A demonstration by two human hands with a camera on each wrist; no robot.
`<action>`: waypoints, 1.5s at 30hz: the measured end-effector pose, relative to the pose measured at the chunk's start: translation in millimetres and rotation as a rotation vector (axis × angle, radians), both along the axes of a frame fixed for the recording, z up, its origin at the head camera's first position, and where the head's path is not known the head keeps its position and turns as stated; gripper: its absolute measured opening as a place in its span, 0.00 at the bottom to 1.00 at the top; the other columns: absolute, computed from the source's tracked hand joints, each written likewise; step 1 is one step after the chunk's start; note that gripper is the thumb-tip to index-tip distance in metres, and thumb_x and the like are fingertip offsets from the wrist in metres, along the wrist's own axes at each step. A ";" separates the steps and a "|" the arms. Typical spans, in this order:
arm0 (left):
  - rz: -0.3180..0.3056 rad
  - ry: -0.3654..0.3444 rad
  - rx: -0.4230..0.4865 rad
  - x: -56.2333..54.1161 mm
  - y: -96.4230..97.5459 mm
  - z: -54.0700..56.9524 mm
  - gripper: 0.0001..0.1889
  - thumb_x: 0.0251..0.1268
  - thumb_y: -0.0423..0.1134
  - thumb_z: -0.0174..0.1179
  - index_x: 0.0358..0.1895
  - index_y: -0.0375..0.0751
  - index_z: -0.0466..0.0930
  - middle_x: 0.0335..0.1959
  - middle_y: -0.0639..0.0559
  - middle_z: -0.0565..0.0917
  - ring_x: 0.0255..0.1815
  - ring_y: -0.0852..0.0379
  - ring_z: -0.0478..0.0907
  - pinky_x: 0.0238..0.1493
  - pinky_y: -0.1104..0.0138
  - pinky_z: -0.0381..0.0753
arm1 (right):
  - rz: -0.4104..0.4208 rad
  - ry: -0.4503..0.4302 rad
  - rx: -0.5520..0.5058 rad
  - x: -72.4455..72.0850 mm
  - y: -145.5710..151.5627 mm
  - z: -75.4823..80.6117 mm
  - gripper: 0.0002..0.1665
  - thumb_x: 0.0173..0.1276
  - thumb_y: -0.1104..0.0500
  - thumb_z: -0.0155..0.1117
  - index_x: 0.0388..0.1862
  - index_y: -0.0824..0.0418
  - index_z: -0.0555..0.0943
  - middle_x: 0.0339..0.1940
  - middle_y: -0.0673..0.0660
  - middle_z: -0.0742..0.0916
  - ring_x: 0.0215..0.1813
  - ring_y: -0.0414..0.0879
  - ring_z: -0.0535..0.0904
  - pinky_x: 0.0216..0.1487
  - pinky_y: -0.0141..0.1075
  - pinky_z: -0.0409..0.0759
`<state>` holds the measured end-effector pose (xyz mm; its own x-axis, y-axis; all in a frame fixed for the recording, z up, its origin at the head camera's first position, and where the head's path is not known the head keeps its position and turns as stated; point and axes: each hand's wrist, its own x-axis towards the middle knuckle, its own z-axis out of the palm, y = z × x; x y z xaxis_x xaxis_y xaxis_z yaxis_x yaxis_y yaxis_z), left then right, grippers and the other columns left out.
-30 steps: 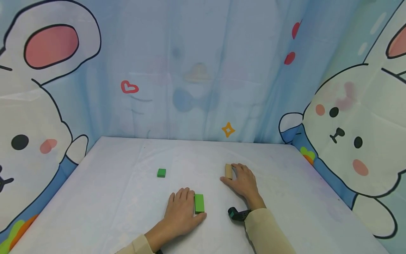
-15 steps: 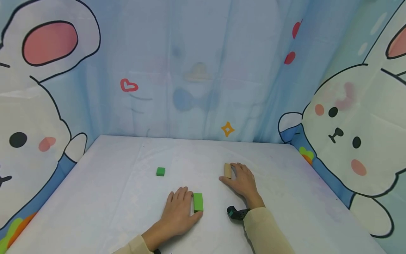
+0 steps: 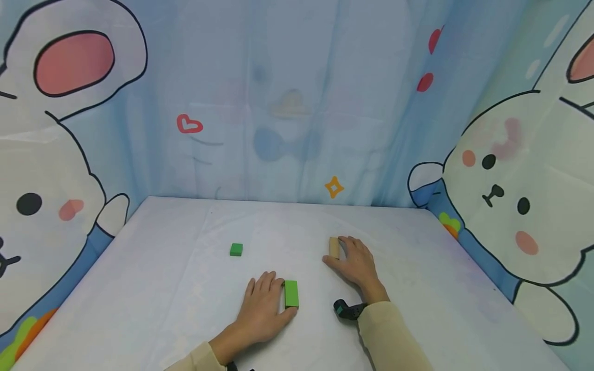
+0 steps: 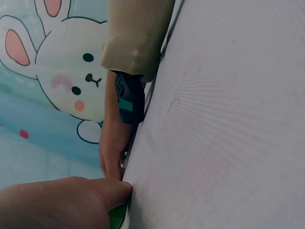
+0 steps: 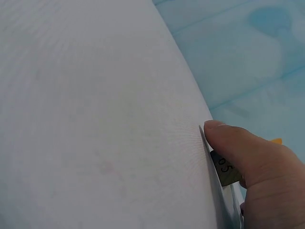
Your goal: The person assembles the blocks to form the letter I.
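Note:
In the head view, my left hand [image 3: 261, 310] lies on the white table and holds a bright green rectangular block [image 3: 291, 293] between the thumb at its near end and the index finger at its far end. The other fingers are stretched forward. Farther off to the right, my right hand [image 3: 356, 264] grips a pale wooden block [image 3: 334, 248] by its ends with thumb and index finger. Under the right thumb, the right wrist view shows the wooden block's shaded end [image 5: 226, 170] with dark printed characters. The left wrist view shows only a sliver of the green block [image 4: 117, 217] below the thumb.
A small green block [image 3: 236, 250] sits farther back on the white-covered table [image 3: 185, 288], left of both hands. A black wrist camera [image 3: 348, 310] hangs by the right sleeve. Behind the table stands a blue curtain [image 3: 223, 154] printed with rabbits.
The left thumb has drawn in slightly against the near end of the green block. The right hand and the wooden block stay where they were; the head view shifts a little.

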<state>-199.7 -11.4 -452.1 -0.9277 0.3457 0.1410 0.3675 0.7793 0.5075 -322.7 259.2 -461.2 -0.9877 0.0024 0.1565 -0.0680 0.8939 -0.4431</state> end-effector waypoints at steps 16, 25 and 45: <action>-0.004 -0.001 0.015 -1.2 -0.6 -2.9 0.35 0.69 0.56 0.63 0.69 0.34 0.70 0.75 0.31 0.66 0.80 0.34 0.59 0.77 0.34 0.51 | -0.017 -0.020 -0.064 -0.4 1.8 1.7 0.49 0.65 0.38 0.71 0.77 0.62 0.68 0.79 0.70 0.68 0.79 0.69 0.61 0.77 0.66 0.60; 0.002 -0.017 0.009 -1.8 -2.1 -2.7 0.36 0.69 0.57 0.63 0.69 0.35 0.69 0.76 0.32 0.66 0.80 0.35 0.59 0.78 0.34 0.52 | -0.025 -0.006 -0.130 0.9 0.0 4.0 0.49 0.64 0.39 0.72 0.76 0.64 0.68 0.77 0.71 0.71 0.77 0.69 0.65 0.75 0.65 0.62; 0.006 -0.026 -0.001 -2.2 0.4 -2.5 0.36 0.68 0.58 0.63 0.70 0.36 0.69 0.76 0.33 0.66 0.80 0.36 0.59 0.78 0.35 0.52 | -0.003 0.014 -0.165 4.5 1.8 -1.3 0.53 0.65 0.40 0.73 0.78 0.65 0.62 0.77 0.70 0.69 0.76 0.66 0.66 0.74 0.63 0.67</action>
<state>-201.9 -11.0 -454.6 -0.9331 0.3403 0.1164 0.3496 0.7817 0.5165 -318.2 261.0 -462.5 -0.9853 0.0323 0.1676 -0.0727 0.8091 -0.5832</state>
